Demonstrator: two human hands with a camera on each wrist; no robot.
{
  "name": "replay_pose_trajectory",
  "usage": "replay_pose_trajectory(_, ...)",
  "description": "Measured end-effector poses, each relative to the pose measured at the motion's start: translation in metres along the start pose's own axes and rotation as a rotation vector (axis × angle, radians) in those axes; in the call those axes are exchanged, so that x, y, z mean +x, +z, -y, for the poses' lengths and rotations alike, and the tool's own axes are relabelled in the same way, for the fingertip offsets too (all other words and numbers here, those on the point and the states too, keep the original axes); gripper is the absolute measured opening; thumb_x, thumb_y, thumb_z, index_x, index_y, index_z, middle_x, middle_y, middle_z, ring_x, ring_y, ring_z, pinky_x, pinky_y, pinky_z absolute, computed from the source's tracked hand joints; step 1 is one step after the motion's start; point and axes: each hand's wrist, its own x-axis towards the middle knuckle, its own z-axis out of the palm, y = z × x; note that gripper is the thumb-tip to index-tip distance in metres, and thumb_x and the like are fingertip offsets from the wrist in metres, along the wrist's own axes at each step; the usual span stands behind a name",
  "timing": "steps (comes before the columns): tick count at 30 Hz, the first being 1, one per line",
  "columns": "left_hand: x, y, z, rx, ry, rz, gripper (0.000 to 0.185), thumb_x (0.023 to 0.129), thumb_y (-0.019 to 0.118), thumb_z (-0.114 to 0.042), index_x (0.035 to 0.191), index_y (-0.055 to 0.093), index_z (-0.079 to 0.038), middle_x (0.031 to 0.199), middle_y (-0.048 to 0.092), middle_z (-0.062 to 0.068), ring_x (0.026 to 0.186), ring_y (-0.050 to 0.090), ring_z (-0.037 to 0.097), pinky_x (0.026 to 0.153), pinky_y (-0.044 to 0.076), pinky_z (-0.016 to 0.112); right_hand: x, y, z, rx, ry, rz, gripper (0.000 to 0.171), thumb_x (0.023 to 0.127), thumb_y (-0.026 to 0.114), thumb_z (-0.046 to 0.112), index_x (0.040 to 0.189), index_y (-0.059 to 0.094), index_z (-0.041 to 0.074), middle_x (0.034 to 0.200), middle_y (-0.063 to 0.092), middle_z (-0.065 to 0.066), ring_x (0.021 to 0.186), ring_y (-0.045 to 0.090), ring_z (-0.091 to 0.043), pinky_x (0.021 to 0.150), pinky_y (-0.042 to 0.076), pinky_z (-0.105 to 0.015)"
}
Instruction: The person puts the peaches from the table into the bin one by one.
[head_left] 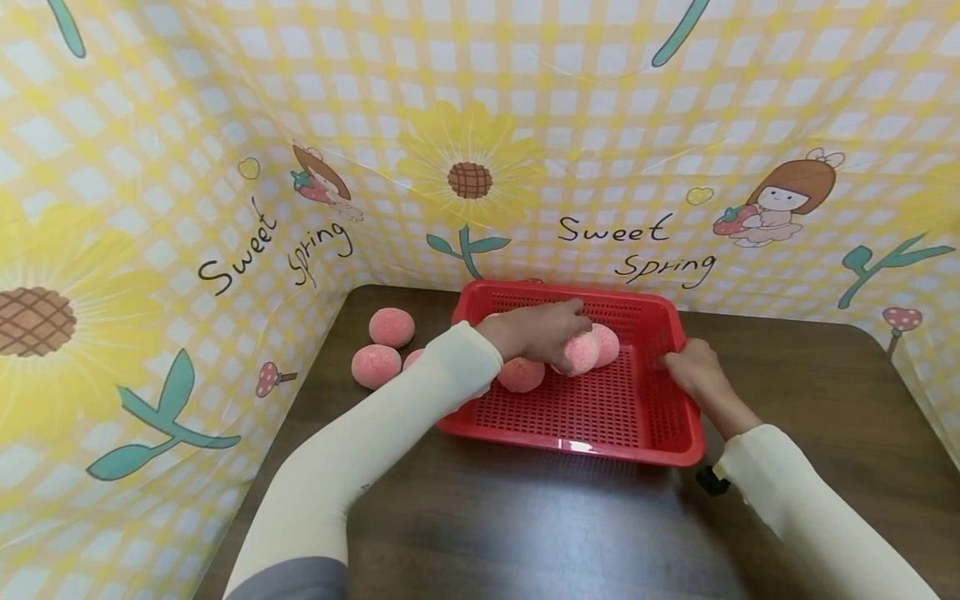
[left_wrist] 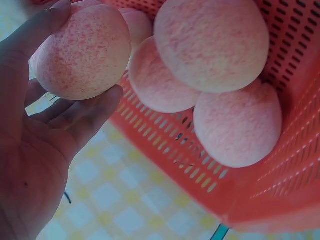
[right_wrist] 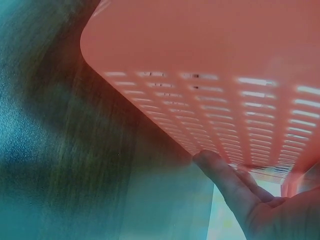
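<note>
A red perforated basket (head_left: 600,447) stands on a dark wooden table (head_left: 525,525). My left hand (head_left: 555,332) reaches into it and grips a pink fuzzy ball (head_left: 580,355). In the left wrist view the fingers (left_wrist: 95,112) curl under that ball (left_wrist: 82,52), which is just above several other pink balls (left_wrist: 237,125) against the basket wall (left_wrist: 260,195). My right hand (head_left: 693,371) holds the basket's right rim, thumb inside. Its fingers (right_wrist: 225,180) lie along the outer wall (right_wrist: 210,50).
Three more pink balls (head_left: 391,327) lie on the table left of the basket. One of them is half hidden by my left sleeve (head_left: 420,392). A yellow checked printed backdrop (head_left: 615,125) closes off the back and both sides.
</note>
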Motion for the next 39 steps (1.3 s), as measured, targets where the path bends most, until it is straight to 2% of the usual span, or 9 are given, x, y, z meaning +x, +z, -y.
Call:
replay_pose_trajectory(2, 0.002, 0.005, 0.000, -0.002, -0.003, 0.006, 0.071, 0.093, 0.075, -0.038, 0.153, 0.047, -0.013, 0.161, 0.034, 0.014, 0.142, 0.046, 0.022, 0.115, 0.044, 0.035, 0.000, 0.000, -0.001, 0.001, 0.002, -0.001, 0.048, 0.093, 0.053, 0.011, 0.130, 0.046, -0.018, 0.109, 0.068, -0.033, 0.072, 0.076, -0.024, 0.067, 0.064, -0.041)
replay_pose_trajectory(7, 0.008, 0.014, -0.001, 0.031, 0.020, 0.007, 0.070, 0.092, 0.075, -0.039, 0.150, 0.049, -0.010, 0.160, 0.036, 0.018, 0.140, 0.049, 0.025, 0.111, 0.047, 0.036, 0.000, 0.000, -0.001, -0.002, -0.006, -0.008, 0.047, 0.092, 0.052, 0.011, 0.129, 0.047, -0.017, 0.107, 0.069, -0.032, 0.072, 0.076, -0.024, 0.066, 0.063, -0.040)
replay_pose_trajectory(14, 0.014, 0.026, -0.004, 0.136, 0.028, 0.020, 0.069, 0.089, 0.078, -0.041, 0.145, 0.054, -0.009, 0.150, 0.047, 0.013, 0.135, 0.055, 0.023, 0.105, 0.051, 0.035, 0.001, 0.003, 0.000, 0.007, -0.012, -0.008, 0.048, 0.091, 0.053, 0.011, 0.131, 0.047, -0.015, 0.109, 0.069, -0.032, 0.073, 0.076, -0.024, 0.066, 0.063, -0.040)
replay_pose_trajectory(18, 0.018, 0.028, -0.004, 0.176, 0.022, 0.014, 0.070, 0.087, 0.080, -0.040, 0.144, 0.055, -0.009, 0.154, 0.046, 0.013, 0.140, 0.050, 0.024, 0.109, 0.049, 0.035, 0.003, 0.003, -0.001, 0.003, -0.022, -0.012, 0.048, 0.091, 0.052, 0.010, 0.131, 0.046, -0.015, 0.108, 0.068, -0.032, 0.072, 0.075, -0.023, 0.065, 0.063, -0.039)
replay_pose_trajectory(21, 0.020, 0.030, -0.005, 0.177, 0.008, 0.011, 0.071, 0.086, 0.081, -0.040, 0.144, 0.056, -0.009, 0.156, 0.044, 0.013, 0.142, 0.047, 0.024, 0.111, 0.048, 0.035, 0.003, 0.003, 0.000, -0.006, -0.028, -0.019, 0.047, 0.091, 0.052, 0.010, 0.130, 0.047, -0.015, 0.107, 0.068, -0.031, 0.071, 0.075, -0.022, 0.065, 0.063, -0.038)
replay_pose_trajectory(27, 0.023, 0.038, -0.007, 0.154, -0.005, 0.010, 0.068, 0.084, 0.084, -0.039, 0.141, 0.058, -0.010, 0.150, 0.050, 0.010, 0.126, 0.052, 0.019, 0.097, 0.054, 0.030, 0.000, 0.002, 0.001, 0.007, -0.024, -0.009, 0.046, 0.092, 0.051, 0.010, 0.129, 0.046, -0.016, 0.106, 0.068, -0.031, 0.071, 0.075, -0.023, 0.065, 0.063, -0.039)
replay_pose_trajectory(30, 0.025, 0.041, -0.008, 0.147, -0.018, 0.014, 0.073, 0.083, 0.084, -0.038, 0.144, 0.056, -0.010, 0.153, 0.049, 0.010, 0.127, 0.052, 0.019, 0.097, 0.054, 0.029, 0.001, 0.002, 0.000, 0.016, -0.018, -0.005, 0.045, 0.092, 0.051, 0.011, 0.129, 0.046, -0.015, 0.106, 0.068, -0.030, 0.071, 0.076, -0.023, 0.065, 0.063, -0.040)
replay_pose_trajectory(35, 0.027, 0.046, -0.009, 0.155, -0.023, 0.015, 0.080, 0.084, 0.084, -0.038, 0.150, 0.050, -0.010, 0.156, 0.047, 0.009, 0.142, 0.049, 0.025, 0.105, 0.052, 0.032, 0.001, 0.002, 0.000, 0.024, -0.012, -0.007, 0.045, 0.093, 0.051, 0.011, 0.130, 0.046, -0.014, 0.107, 0.069, -0.030, 0.072, 0.076, -0.023, 0.065, 0.063, -0.040)
replay_pose_trajectory(39, 0.027, 0.049, -0.009, 0.173, -0.007, -0.009, 0.075, 0.083, 0.084, -0.037, 0.146, 0.053, -0.011, 0.151, 0.051, 0.008, 0.139, 0.051, 0.026, 0.099, 0.054, 0.031, 0.000, 0.002, 0.000, 0.031, -0.008, -0.006, 0.046, 0.093, 0.052, 0.011, 0.131, 0.046, -0.014, 0.108, 0.069, -0.030, 0.072, 0.076, -0.024, 0.065, 0.063, -0.041)
